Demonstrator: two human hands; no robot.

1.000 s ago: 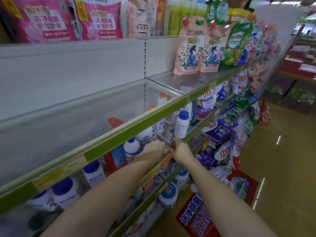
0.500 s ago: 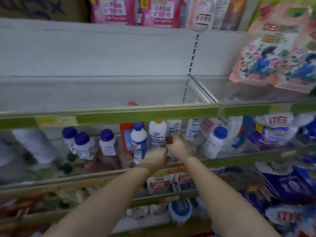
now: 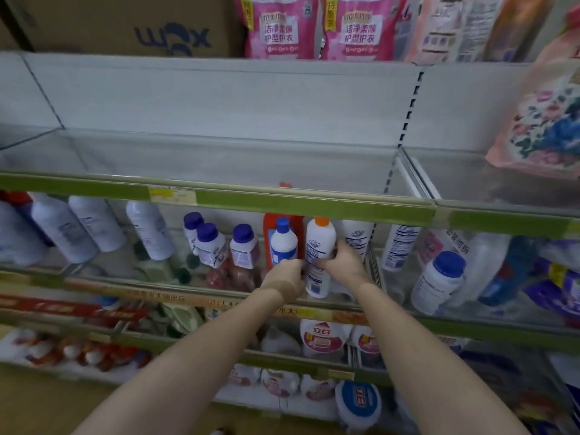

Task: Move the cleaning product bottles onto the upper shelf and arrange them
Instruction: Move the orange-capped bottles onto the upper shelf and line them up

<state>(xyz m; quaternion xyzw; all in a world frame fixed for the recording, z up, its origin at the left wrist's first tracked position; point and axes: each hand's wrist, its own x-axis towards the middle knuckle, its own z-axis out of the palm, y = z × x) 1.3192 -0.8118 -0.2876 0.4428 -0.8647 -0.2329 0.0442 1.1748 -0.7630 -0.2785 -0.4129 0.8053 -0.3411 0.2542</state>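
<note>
Fingers of left hand (image 3: 287, 277) and right hand (image 3: 340, 266) curling round tall white plastic bottle with orange cap (image 3: 319, 252), gripping it on lower glass shelf (image 3: 361, 304), mid-row. Upper glass shelf (image 3: 219, 161) above holding no bottles, only flowered pouch (image 3: 543, 120) far right. Task seemingly just starting: blue-capped white bottles (image 3: 241, 246) crowding lower shelf, awaiting moving.

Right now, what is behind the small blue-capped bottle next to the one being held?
Behind the small blue-capped bottle stands a taller orange-red bottle, its top hidden by the green shelf edge. The left hand covers what lies below.
</note>
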